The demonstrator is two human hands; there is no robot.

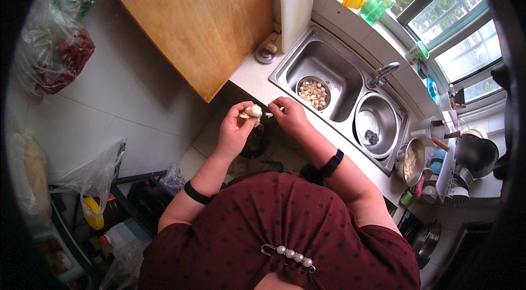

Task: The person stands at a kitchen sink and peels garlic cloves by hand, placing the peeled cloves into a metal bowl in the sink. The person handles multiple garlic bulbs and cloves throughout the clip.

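My left hand (235, 129) grips a garlic bulb (255, 111) with its papery skin partly loose. Just to the right, my right hand (290, 116) pinches a small pale piece (268, 115) between thumb and forefinger; whether it is skin or a clove is too small to tell. Both hands are over the floor, in front of the counter edge. Beyond my right hand, a round metal bowl (298, 84) of pale cloves or pieces sits in the left basin of the steel sink (343, 105).
A metal basin (356, 119) with a dark scrubber (372, 137) occupies the right sink bowl. A wooden panel (197, 18) juts out at upper left. A white cutting board (296, 8) stands behind the counter. A pan (420, 154) and dish rack (448, 166) lie right; a cluttered shelf (139, 175) stands left.
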